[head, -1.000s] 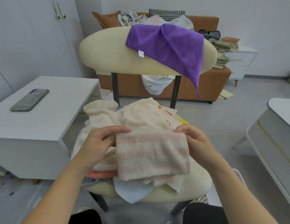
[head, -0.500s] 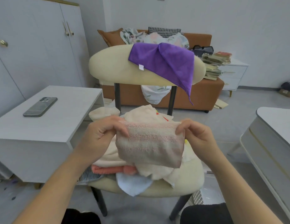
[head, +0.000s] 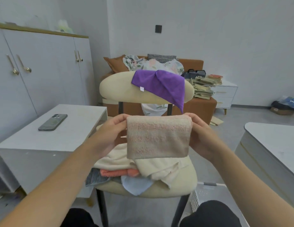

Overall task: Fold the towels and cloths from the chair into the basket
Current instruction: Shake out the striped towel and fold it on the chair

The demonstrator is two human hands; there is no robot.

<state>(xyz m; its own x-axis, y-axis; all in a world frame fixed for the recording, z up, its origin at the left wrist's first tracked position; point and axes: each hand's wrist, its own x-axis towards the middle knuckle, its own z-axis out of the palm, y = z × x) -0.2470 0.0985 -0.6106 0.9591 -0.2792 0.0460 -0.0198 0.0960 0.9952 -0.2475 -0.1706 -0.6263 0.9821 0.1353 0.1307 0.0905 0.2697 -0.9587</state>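
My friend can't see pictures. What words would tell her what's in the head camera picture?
The left hand and right hand hold a folded pink-striped towel by its top corners above a cream chair piled with more cloths. A purple cloth drapes over the chair's back, a white basket stands beside it, and a phone lies on a white table.

Pale grey walls point(head: 225, 38), grey floor point(head: 241, 115), white cupboard point(head: 44, 71) — brass handles, brown sofa point(head: 203, 107), white side table point(head: 69, 135)

Phone point(head: 52, 122) on table point(head: 74, 136), left of chair point(head: 184, 181).
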